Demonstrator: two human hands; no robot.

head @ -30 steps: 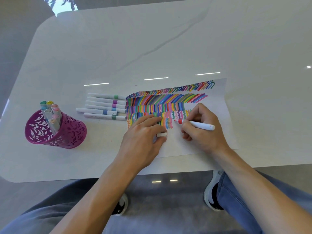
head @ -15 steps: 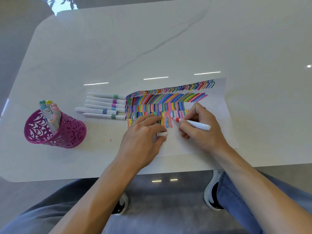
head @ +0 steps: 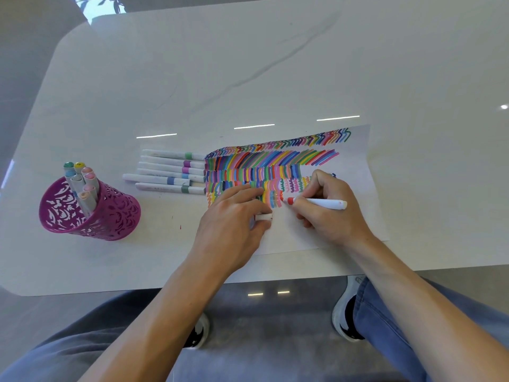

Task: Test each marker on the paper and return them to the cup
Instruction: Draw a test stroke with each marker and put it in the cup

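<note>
The right hand (head: 327,213) grips the marker (head: 319,202) like a pen, fingers curled round the barrel near the red tip. The tip sits on the paper (head: 355,194) just past the last stroke of the lowest row. That looks like the spot for the next test mark, beside the others so each colour reads on its own.

The left hand (head: 234,221) does two jobs. Its outer fingers lie on the paper, and I'd say that stops the sheet sliding under the stroke. Its thumb and forefinger pinch a white cap (head: 263,216), presumably this marker's own, kept close so it can go back on as soon as the stroke is done.

The cup (head: 110,216) stands well off to the left on the surface (head: 275,64), out of the way of both arms but within reach. The stored markers (head: 82,183) stand in it with caps up, and I take those as already tested. Between cup and paper the loose markers (head: 170,172) lie side by side, ends touching the sheet's left edge. They are probably waiting their turn, though I can't be sure of that.

Much of the sheet is already covered in strokes, so I'd guess the job is well along.
</note>
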